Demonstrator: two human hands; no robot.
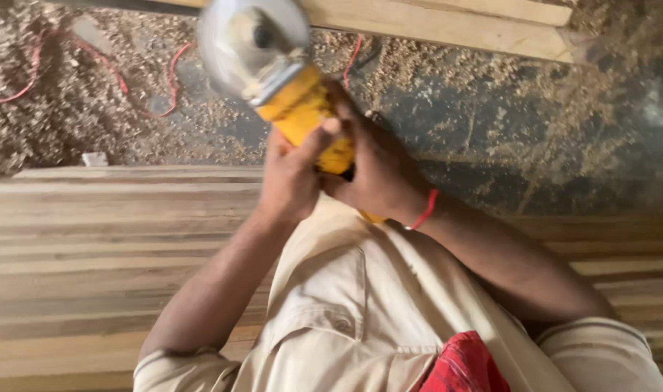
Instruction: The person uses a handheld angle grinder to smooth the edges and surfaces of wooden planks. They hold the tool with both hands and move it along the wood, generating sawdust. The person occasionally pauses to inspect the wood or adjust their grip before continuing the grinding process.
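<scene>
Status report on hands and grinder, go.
Left hand and right hand both gripping yellow angle grinder. Disc raised, blurred. Wooden boards below; red cable in sawdust.

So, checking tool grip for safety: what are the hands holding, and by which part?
Both hands, left hand and right hand, grip the yellow angle grinder by its body, behind the disc guard.

1. Both hands gripped a yellow angle grinder (302,109): left hand (291,178) beside right hand (375,170).
2. Its grey disc guard (248,43) pointed away.
3. Stacked wooden planks (92,247) lay below.
4. Sawdust (70,109) and a red cable (165,87) covered the floor.
</scene>
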